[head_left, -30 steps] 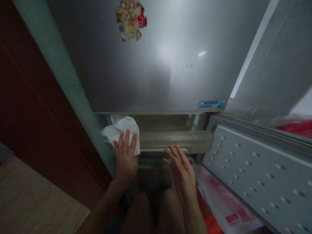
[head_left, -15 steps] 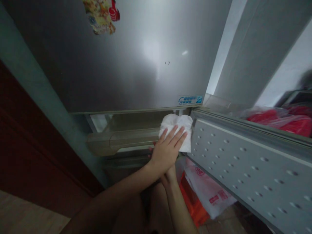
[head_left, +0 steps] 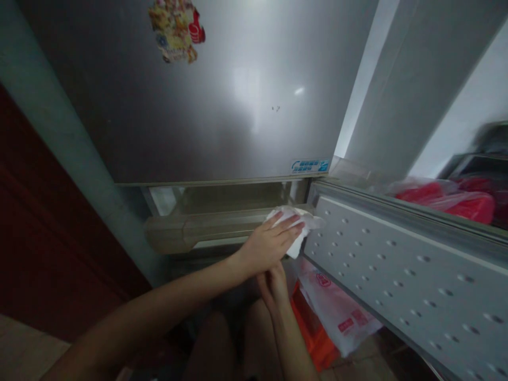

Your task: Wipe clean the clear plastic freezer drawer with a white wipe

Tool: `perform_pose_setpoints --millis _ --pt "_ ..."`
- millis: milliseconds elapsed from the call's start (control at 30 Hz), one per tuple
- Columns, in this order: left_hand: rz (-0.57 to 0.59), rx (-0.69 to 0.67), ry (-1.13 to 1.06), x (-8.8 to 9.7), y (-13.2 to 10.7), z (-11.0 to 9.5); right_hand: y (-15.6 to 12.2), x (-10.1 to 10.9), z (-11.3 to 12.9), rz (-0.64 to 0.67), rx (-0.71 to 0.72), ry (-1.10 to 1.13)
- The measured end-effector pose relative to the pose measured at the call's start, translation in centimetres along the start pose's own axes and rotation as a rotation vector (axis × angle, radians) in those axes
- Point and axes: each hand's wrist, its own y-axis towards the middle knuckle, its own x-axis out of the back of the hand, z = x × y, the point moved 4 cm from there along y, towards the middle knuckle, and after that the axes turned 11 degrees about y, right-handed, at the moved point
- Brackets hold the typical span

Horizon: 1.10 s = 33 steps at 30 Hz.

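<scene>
A white paper tissue (head_left: pixel 296 246) lies under the fingers of my left hand (head_left: pixel 272 241), pressed against the right end of a translucent freezer drawer front (head_left: pixel 210 230). The fingers are stretched out over the tissue, and its loose edge reaches the open lower door. Just below, my right hand (head_left: pixel 275 283) is tucked beneath my left palm; its fingers are mostly hidden, so I cannot tell what they hold.
The grey upper fridge door (head_left: pixel 222 106) is closed. To the right stands the open dimpled lower door (head_left: pixel 377 275), with red bagged things (head_left: pixel 448 198) behind it. A white plastic bag (head_left: pixel 337 312) and an orange container (head_left: pixel 315 344) sit below.
My left hand has slid slightly down and left. The tissue, flat and upright before, has folded over and shifted down and right. The right fingertips that showed beside the left hand are now hidden.
</scene>
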Motion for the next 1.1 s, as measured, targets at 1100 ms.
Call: perform_pose_setpoints --millis 1100 --pt "-0.14 0.66 -0.076 0.6 -8.3 1.7 -1.1 -1.8 2.0 0.083 -0.027 0.061"
